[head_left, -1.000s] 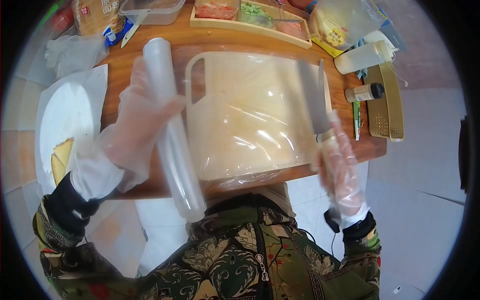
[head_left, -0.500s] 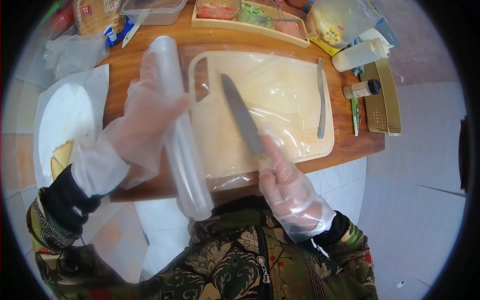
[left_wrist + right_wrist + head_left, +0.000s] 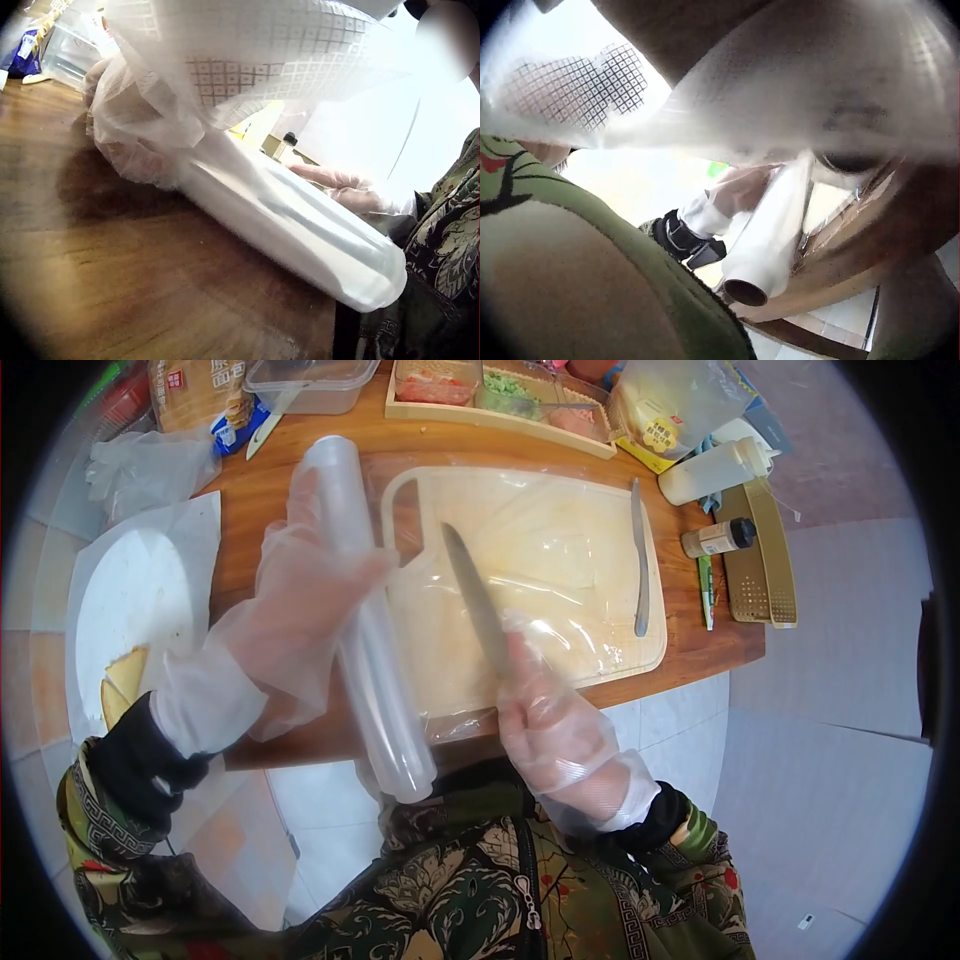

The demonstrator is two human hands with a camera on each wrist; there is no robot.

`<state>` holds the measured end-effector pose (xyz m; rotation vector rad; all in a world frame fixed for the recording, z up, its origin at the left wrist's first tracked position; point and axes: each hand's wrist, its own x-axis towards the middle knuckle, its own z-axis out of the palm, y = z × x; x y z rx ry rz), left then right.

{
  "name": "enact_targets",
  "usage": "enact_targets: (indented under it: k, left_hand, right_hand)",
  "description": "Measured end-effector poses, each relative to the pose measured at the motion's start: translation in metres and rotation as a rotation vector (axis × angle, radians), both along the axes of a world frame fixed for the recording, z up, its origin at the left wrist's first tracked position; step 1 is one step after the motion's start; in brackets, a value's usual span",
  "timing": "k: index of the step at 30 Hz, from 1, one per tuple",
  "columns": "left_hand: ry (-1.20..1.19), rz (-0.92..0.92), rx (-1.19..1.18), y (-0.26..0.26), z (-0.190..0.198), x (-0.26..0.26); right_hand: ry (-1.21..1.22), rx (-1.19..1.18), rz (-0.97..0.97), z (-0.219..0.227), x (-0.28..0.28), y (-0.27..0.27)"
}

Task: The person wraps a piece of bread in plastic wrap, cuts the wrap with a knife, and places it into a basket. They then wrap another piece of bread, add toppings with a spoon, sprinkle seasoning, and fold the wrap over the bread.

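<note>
In the head view my gloved left hand (image 3: pixel 310 605) grips a long roll of plastic wrap (image 3: pixel 385 695), tilted along the left side of the cutting board (image 3: pixel 425 660). The roll's near end (image 3: pixel 367 277) sticks out past the table edge. Clear film lies spread and wrinkled over the pale board. My gloved right hand (image 3: pixel 565 750) holds a knife (image 3: pixel 470 585) by its handle, which the fingers hide. Its blade slants up and left over the film-covered board. A second, narrower knife (image 3: pixel 640 560) lies along the board's right side.
A wooden tray (image 3: pixel 500 415) with tubs of chopped food stands at the back. On the right are a squeeze bottle (image 3: pixel 710 472), a seasoning jar (image 3: pixel 722 538) and a basket (image 3: pixel 765 560). White paper (image 3: pixel 200 530) with bread slices (image 3: pixel 122 685) lies at the left, below a bread bag (image 3: pixel 195 395).
My right hand has brought the knife from the board's right side leftward over the film, then slightly further left. My left hand and the roll have shifted slightly right.
</note>
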<state>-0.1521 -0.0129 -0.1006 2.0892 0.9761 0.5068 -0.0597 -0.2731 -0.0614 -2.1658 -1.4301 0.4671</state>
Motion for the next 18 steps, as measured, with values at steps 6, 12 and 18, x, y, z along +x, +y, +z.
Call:
enact_targets:
  k: [6,12,18]
  left_hand:
    - [0.027,-0.019,0.053,0.000,-0.004,-0.001]
    - [0.015,-0.061,0.022,0.002,-0.007,-0.003]
    - [-0.069,-0.071,0.111,-0.007,-0.001,-0.003]
  right_hand:
    - [-0.072,-0.159,-0.031,0.008,-0.009,0.009]
    - [-0.135,-0.270,0.084,0.014,-0.008,0.013]
    - [-0.057,-0.308,0.126,0.020,-0.005,0.019]
